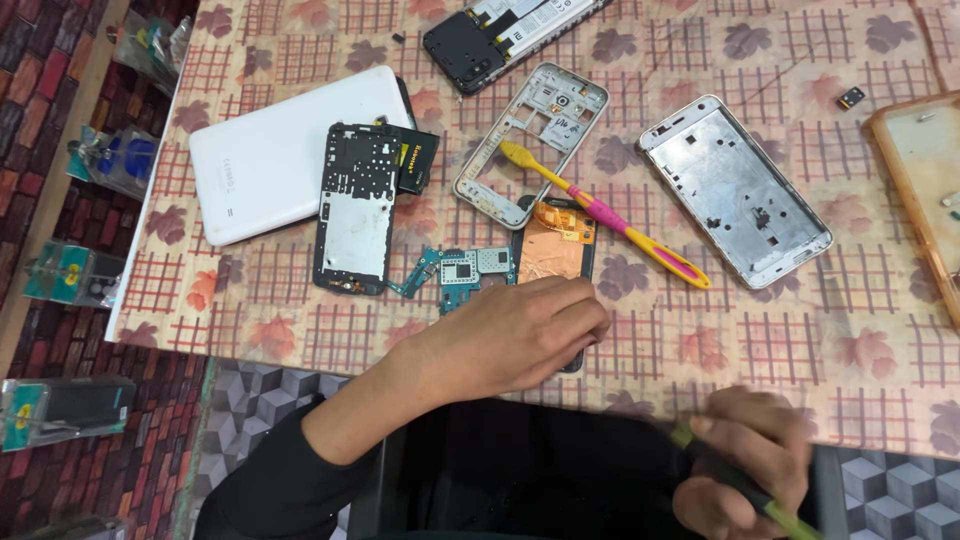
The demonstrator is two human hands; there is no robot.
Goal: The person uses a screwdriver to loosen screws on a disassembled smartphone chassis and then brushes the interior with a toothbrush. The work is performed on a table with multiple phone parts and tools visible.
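Down at six o'clock, closest to us, the right hand (745, 465) is closed around a green-and-black tool (745, 485), blurred, likely a screwdriver, its long axis slanting from ten o'clock down to four o'clock, off the near edge of the worktop (800, 340). The left hand (510, 335) lies flat, fingers together and loosely curled, pressing on the lower end of a phone body with copper foil (553, 245); it grips nothing, it just pins it.

That phone sits at the centre of the worktop, long axis near twelve-to-six, top end away from the person, foil side up. My read: this is mid-teardown, one hand steadying the body while the tool is brought in; the next move would need the tip set precisely on a screw or seam while the left hand keeps the body from sliding.

Moving outward: a blue-green circuit board (462, 270) touches the phone at nine o'clock. A yellow-and-pink toothbrush (610, 215) runs from eleven to four o'clock over a silver mid-frame (530, 140). Beyond, at nine o'clock, a black inner frame (355, 205) and a white tablet back (285, 155); at two o'clock, a silver phone chassis (735, 190).
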